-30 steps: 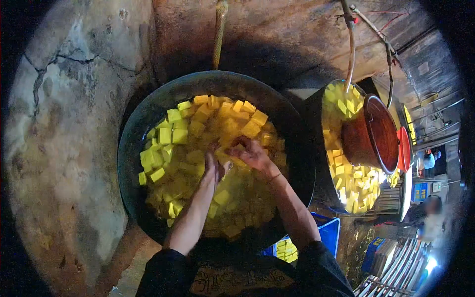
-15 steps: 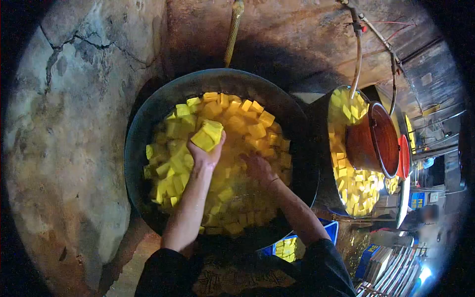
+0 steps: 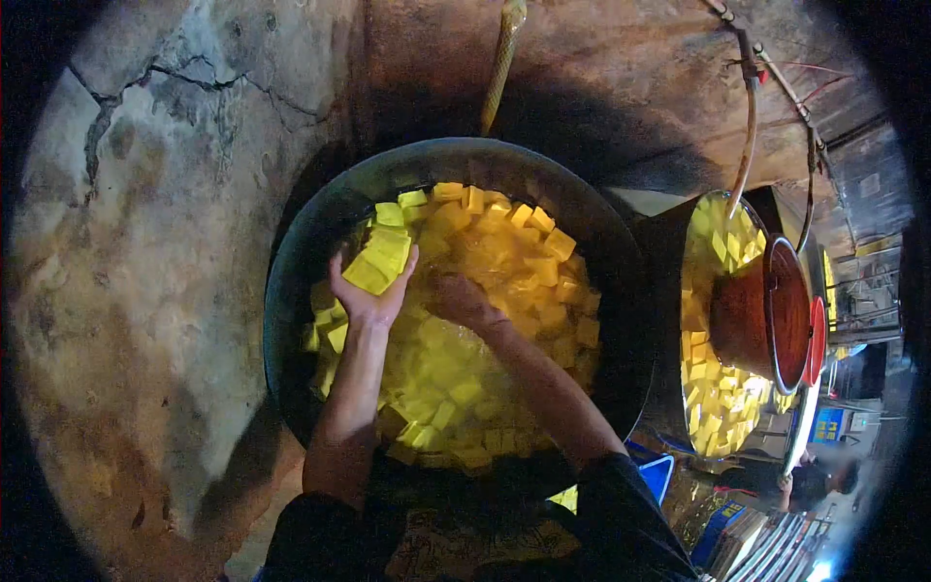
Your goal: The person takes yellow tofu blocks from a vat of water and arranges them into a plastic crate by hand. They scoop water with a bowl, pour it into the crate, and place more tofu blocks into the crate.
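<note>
A big dark round vat (image 3: 291, 228) holds many yellow tofu blocks (image 3: 451, 403) in cloudy yellow liquid. My left hand (image 3: 361, 306), palm up over the vat's left side, cradles a small stack of tofu blocks (image 3: 381, 260) between its thumb and fingers. Just to the right of it, my right hand (image 3: 470, 303) dips into the liquid near the vat's middle. Its fingers are blurred and partly under the surface, so what they touch is hidden. Orange-lit blocks (image 3: 558, 244) float along the vat's far right side.
A second vat with more yellow blocks (image 3: 718, 388) stands at the right, a brown bucket (image 3: 742, 320) over it. A hose (image 3: 502, 73) hangs behind my vat. Left is a cracked wall (image 3: 165, 242). A blue crate (image 3: 658, 477) sits below right; another person (image 3: 805, 482) is beyond.
My left hand has moved left and now shows more tofu blocks stacked in it. My right hand has moved left, closer to it. The camera view has shifted a little.
</note>
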The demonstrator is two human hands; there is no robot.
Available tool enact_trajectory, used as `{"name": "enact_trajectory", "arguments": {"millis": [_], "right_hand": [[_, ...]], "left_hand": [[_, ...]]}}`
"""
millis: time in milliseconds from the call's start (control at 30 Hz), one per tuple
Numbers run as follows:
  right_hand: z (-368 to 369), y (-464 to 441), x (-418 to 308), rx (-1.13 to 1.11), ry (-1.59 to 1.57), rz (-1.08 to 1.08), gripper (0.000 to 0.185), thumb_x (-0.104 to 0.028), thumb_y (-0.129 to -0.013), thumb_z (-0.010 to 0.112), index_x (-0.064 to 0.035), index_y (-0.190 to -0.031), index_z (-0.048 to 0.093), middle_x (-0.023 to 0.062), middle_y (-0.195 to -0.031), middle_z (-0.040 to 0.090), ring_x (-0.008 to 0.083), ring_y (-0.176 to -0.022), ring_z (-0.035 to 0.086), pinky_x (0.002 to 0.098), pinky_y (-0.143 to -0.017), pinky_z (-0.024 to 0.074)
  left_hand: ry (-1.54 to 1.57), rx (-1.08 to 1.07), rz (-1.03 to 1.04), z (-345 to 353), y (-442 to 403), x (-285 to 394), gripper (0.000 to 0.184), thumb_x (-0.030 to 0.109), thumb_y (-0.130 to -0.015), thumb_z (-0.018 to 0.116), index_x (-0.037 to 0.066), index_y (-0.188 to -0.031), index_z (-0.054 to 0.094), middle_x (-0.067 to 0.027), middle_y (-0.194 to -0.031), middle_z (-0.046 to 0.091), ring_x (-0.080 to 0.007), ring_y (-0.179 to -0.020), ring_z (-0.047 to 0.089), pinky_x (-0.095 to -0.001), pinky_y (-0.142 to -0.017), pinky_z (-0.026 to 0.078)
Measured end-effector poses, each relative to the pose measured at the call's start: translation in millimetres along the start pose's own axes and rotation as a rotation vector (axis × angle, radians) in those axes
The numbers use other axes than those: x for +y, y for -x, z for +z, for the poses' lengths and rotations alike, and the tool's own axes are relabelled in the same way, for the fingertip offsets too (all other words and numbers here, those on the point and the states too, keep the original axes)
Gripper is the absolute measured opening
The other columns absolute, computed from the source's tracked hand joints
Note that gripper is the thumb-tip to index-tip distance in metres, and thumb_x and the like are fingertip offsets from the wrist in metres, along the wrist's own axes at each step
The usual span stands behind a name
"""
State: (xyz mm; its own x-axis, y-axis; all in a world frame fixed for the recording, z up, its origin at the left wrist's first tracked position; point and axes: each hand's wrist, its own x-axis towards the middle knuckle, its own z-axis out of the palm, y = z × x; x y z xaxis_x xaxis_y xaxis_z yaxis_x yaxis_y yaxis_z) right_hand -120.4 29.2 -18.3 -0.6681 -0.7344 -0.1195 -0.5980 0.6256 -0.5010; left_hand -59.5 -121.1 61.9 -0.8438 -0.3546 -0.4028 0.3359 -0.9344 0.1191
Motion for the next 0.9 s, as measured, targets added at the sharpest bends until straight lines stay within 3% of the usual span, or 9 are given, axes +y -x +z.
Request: {"name": "enact_trajectory", "arguments": {"millis": [67,133,233,300,433,600,733,833,900], "right_hand": [[17.5,-8.4,-14.0,-0.121,0.311,-0.001,0.033,-0.025,-0.069,0.064,-0.0050,-0.095,0.065,0.0189,-0.084,0.064,0.0352,-0.080,0.062,0.0448,-0.074,0.0501],[22.4,-12.9,-17.5,0.016,0.139,0.002,0.032,-0.021,-0.069,0.062,-0.0043,-0.096,0.065,0.0188,-0.086,0.064,0.0362,-0.081,0.062,0.0449,-0.074,0.0503],[-10.8,-6.9,-19.7,-0.408,0.388,-0.123,0.038,-0.027,-0.073,0.063,-0.0027,-0.103,0.062,0.0181,-0.104,0.062,0.0336,-0.093,0.062,0.0417,-0.079,0.0515],[5.2,12.4,21.2,-0.065,-0.062,-0.300,0.043,-0.025,-0.073,0.068,-0.0024,-0.108,0.059,0.0140,-0.113,0.057,0.0285,-0.098,0.060,0.0385,-0.085,0.0493],[-32.3,58.7,33.4,-0.251,-0.945,0.059,0.045,-0.019,-0.074,0.072,-0.0018,-0.112,0.055,0.0092,-0.121,0.050,0.0221,-0.105,0.056,0.0348,-0.090,0.0461],[-104.4,114.6,-24.9,0.088,-1.012,0.026,0.030,-0.012,-0.078,0.069,-0.0007,-0.104,0.059,0.0054,-0.104,0.059,0.0150,-0.095,0.056,0.0284,-0.083,0.0472],[-142.4,136.1,-65.3,0.141,-0.848,0.203,0.034,-0.017,-0.076,0.070,0.0027,-0.102,0.059,0.0049,-0.093,0.063,0.0147,-0.081,0.059,0.0274,-0.076,0.0466],[-149.2,153.8,-65.6,0.226,-0.698,0.310,0.043,-0.018,-0.076,0.069,0.0034,-0.110,0.054,0.0092,-0.100,0.061,0.0161,-0.091,0.057,0.0282,-0.079,0.0452],[-149.7,172.4,-63.5,0.319,-0.869,0.240,0.050,-0.018,-0.077,0.070,0.0006,-0.118,0.049,0.0125,-0.111,0.056,0.0181,-0.102,0.053,0.0295,-0.083,0.0438]], "left_hand": [[0.014,-0.016,0.023,-5.4,-0.4,-2.4,0.044,0.040,-0.085,0.039,0.008,-0.110,0.057,-0.0100,-0.113,0.058,-0.0318,-0.108,0.050,-0.0563,-0.097,0.034],[0.086,0.061,0.009,-9.9,1.9,-2.5,0.046,0.038,-0.084,0.038,0.005,-0.111,0.055,-0.0136,-0.115,0.056,-0.0349,-0.110,0.049,-0.0554,-0.097,0.034],[0.080,0.075,0.035,-22.7,3.5,0.8,0.047,0.036,-0.083,0.038,0.004,-0.112,0.055,-0.0150,-0.116,0.056,-0.0364,-0.109,0.050,-0.0556,-0.097,0.035],[0.076,0.062,0.037,-29.6,3.4,-1.7,0.046,0.036,-0.083,0.037,0.004,-0.111,0.056,-0.0133,-0.114,0.057,-0.0350,-0.107,0.052,-0.0558,-0.096,0.036],[0.006,0.124,-0.024,-39.0,5.4,-13.1,0.050,0.042,-0.084,0.036,0.008,-0.114,0.055,-0.0122,-0.115,0.058,-0.0341,-0.105,0.053,-0.0547,-0.093,0.038],[-0.197,0.140,-0.121,-35.3,19.9,-54.2,0.050,0.042,-0.084,0.034,0.004,-0.109,0.056,-0.0140,-0.100,0.062,-0.0314,-0.089,0.061,-0.0461,-0.079,0.050],[-0.203,-0.205,-0.236,-58.9,22.9,-100.8,0.049,0.044,-0.084,0.035,0.006,-0.103,0.057,-0.0120,-0.090,0.061,-0.0282,-0.081,0.060,-0.0414,-0.074,0.051],[-0.112,-0.373,-0.256,-81.5,25.0,-137.7,0.051,0.048,-0.084,0.036,0.006,-0.104,0.057,-0.0107,-0.094,0.060,-0.0283,-0.085,0.060,-0.0413,-0.076,0.051],[-0.135,-0.146,-0.334,-56.0,48.4,-160.7,0.054,0.053,-0.084,0.036,0.009,-0.105,0.058,-0.0101,-0.102,0.060,-0.0281,-0.091,0.059,-0.0419,-0.081,0.049]]}}
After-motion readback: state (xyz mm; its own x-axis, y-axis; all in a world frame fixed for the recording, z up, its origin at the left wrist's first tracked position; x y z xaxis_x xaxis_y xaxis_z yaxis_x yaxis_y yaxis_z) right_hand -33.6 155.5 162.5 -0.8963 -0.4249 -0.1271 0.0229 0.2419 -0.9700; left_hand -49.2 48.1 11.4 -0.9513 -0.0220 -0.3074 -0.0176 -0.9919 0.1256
